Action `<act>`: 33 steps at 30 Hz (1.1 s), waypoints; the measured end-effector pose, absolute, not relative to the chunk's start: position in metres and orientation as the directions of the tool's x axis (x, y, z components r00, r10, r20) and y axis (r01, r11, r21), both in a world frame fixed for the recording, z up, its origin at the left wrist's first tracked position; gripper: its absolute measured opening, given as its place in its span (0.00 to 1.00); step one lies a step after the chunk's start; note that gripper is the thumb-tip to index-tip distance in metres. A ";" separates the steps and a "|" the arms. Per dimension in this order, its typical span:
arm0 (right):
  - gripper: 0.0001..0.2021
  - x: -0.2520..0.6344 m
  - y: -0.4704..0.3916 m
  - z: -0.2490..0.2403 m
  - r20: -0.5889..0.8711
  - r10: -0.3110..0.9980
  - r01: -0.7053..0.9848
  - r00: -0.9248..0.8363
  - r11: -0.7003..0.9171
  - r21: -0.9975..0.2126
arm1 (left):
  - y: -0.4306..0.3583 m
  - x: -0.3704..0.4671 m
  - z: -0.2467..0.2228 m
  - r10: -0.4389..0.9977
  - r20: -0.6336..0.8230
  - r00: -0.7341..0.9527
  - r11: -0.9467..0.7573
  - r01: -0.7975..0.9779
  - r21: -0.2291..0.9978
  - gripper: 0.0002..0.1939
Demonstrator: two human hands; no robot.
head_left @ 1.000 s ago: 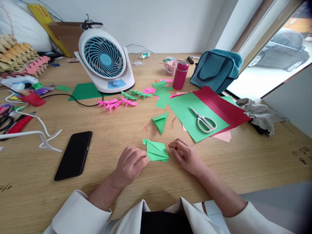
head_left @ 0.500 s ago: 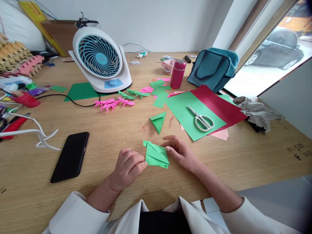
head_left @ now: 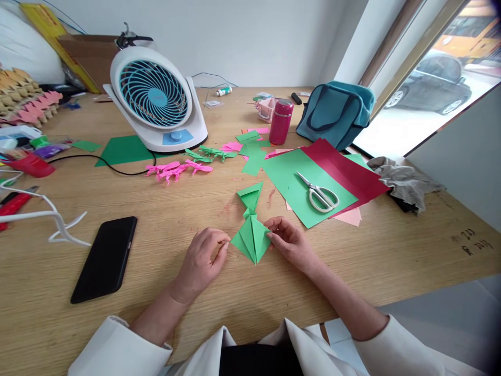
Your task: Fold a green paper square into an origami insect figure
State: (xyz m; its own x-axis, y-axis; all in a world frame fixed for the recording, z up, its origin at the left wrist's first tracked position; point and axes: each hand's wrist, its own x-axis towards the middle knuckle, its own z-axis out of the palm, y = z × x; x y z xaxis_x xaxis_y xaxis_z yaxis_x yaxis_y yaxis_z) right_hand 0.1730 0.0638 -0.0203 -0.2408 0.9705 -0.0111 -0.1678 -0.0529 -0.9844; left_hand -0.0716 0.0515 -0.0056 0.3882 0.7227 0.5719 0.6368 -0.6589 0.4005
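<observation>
A folded green paper, diamond-shaped with a crease down its middle, is held between my hands. My right hand pinches its right corner between thumb and fingers. At its left corner, my left hand has thumb and index fingertips pressed together, at or just beside the paper's tip. Just beyond the top of the diamond lies a green folded triangle on the wooden table.
White scissors rest on a green sheet over red sheets. Pink folded figures, a fan, a red flask and a blue bag stand or lie behind. A black phone lies left.
The green folded paper has turned from a square-on pose to a diamond, its narrow part now pointing away from me. My left hand has shifted slightly up and left. The view has shifted a little.
</observation>
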 end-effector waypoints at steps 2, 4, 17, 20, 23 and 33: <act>0.19 0.173 0.064 -0.020 -0.015 0.974 -0.161 -0.225 -0.052 -0.986 | 0.052 -0.072 -0.006 0.759 0.548 0.353 -0.633 0.598 0.492 0.09; 0.18 0.173 0.064 -0.021 -0.007 0.973 -0.159 -0.230 -0.045 -0.986 | 0.052 -0.071 -0.005 0.777 0.526 0.346 -0.621 0.564 0.545 0.09; 0.17 0.173 0.064 -0.024 0.013 0.947 -0.198 -0.322 -0.054 -0.979 | 0.048 -0.068 -0.018 0.798 0.435 0.418 -0.603 0.556 0.572 0.37; 0.16 0.172 0.063 -0.024 0.020 0.931 -0.208 -0.364 -0.060 -0.976 | 0.048 -0.067 -0.017 0.788 0.434 0.436 -0.615 0.538 0.576 0.37; 0.16 0.170 0.062 -0.026 0.027 0.929 -0.200 -0.369 -0.050 -0.979 | 0.048 -0.067 -0.016 0.774 0.451 0.444 -0.632 0.491 0.600 0.32; 0.15 0.169 0.062 -0.027 0.066 0.954 -0.206 -0.291 0.005 -0.979 | 0.042 -0.066 -0.007 0.788 0.392 0.476 -0.594 0.419 0.687 0.34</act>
